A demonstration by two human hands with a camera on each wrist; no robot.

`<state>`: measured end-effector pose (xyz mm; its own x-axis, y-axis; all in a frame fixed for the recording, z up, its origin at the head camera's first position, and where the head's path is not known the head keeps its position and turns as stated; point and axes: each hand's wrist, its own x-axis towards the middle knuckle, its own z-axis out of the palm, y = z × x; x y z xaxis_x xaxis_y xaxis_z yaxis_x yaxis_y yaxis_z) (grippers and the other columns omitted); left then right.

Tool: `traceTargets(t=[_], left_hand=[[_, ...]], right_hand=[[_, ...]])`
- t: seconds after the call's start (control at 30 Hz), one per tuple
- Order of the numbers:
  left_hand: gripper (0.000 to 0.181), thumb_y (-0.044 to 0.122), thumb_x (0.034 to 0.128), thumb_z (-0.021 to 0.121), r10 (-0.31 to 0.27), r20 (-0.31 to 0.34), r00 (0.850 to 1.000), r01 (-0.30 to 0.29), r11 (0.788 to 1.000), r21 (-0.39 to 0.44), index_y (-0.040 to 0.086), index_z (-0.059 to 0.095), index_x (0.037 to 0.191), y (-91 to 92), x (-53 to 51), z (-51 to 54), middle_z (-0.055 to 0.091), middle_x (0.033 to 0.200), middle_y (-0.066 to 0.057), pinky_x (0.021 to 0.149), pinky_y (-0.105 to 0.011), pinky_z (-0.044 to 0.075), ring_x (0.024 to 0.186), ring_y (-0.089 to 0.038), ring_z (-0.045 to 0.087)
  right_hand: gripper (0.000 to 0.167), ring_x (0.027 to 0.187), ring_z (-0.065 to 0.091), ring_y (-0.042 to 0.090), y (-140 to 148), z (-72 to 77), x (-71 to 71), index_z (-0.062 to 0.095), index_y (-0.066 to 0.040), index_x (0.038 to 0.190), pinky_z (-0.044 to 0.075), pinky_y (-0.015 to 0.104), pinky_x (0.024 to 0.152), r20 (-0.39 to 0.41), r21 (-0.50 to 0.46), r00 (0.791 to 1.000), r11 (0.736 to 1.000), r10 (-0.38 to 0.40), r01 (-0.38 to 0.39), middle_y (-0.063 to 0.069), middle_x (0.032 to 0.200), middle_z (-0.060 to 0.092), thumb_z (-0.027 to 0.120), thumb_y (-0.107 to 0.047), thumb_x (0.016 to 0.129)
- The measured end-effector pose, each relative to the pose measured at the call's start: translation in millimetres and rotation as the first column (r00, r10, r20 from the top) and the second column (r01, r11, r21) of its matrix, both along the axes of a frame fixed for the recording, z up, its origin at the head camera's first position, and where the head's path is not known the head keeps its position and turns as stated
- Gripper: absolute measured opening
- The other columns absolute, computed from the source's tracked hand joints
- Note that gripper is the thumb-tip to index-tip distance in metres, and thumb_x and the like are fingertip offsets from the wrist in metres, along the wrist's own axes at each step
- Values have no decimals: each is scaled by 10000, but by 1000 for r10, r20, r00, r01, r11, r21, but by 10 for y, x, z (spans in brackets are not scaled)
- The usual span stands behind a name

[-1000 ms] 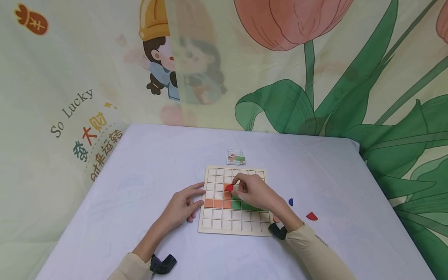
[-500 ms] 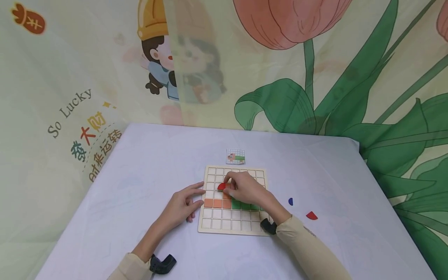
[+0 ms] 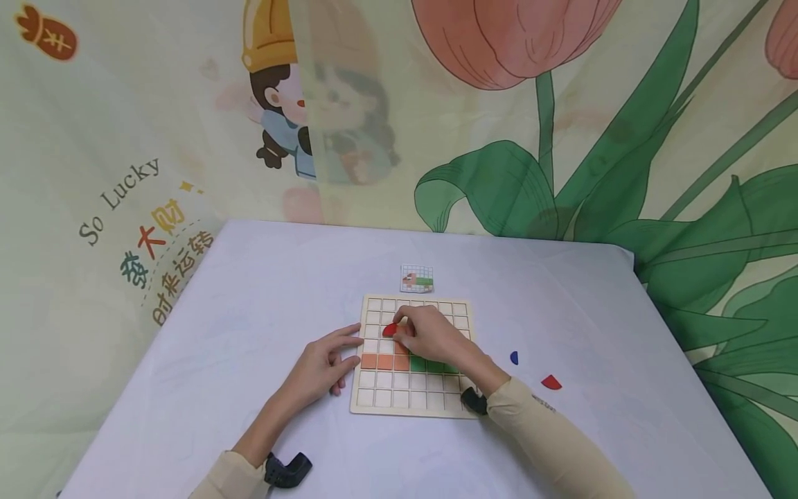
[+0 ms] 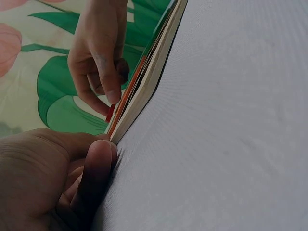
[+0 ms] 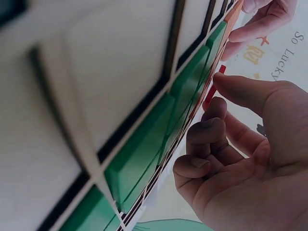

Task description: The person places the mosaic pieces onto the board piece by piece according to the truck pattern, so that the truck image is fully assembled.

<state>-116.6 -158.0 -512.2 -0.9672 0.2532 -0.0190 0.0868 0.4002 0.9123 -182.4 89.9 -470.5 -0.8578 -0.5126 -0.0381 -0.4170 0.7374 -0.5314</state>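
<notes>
A wooden grid board (image 3: 375, 398) lies on the table, holding orange tiles (image 3: 377, 362) and green tiles (image 3: 430, 365) in its cells. My right hand (image 3: 430, 337) pinches a red fan-shaped piece (image 3: 389, 330) between thumb and fingers, over the upper left part of the grid. From the right wrist, the red piece (image 5: 215, 85) appears edge-on near the board's surface; whether it touches is unclear. At the board's left edge rests my left hand (image 3: 319, 369), thumb and fingers touching the rim without curling round it. The right hand hides some cells.
Behind the board lies a small picture card (image 3: 416, 278) with a coloured grid pattern. To the right are a blue half-round piece (image 3: 514, 357) and another red fan-shaped piece (image 3: 551, 382). White cloth covers the table (image 3: 280, 277); a printed curtain hangs behind.
My right hand has carried the red piece leftward over the board, from above the orange tiles to the cell beside them. My left hand stays at the board's left edge.
</notes>
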Motion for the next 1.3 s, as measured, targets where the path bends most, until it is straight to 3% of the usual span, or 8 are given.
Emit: traceTargets(t=[1.3], left_hand=[[406,55,964,753,28,10,1000,-28,999,-36,68,704,1367,22,0,12,538,1626,-17,439,-267,534,439,-139,575]], right_hand=[[212,618,494,83,12,-49,-14,725,-125,1203,402,205,569,30,-35,1000,999,9,-8,-42,705,586,712,-204,1007]])
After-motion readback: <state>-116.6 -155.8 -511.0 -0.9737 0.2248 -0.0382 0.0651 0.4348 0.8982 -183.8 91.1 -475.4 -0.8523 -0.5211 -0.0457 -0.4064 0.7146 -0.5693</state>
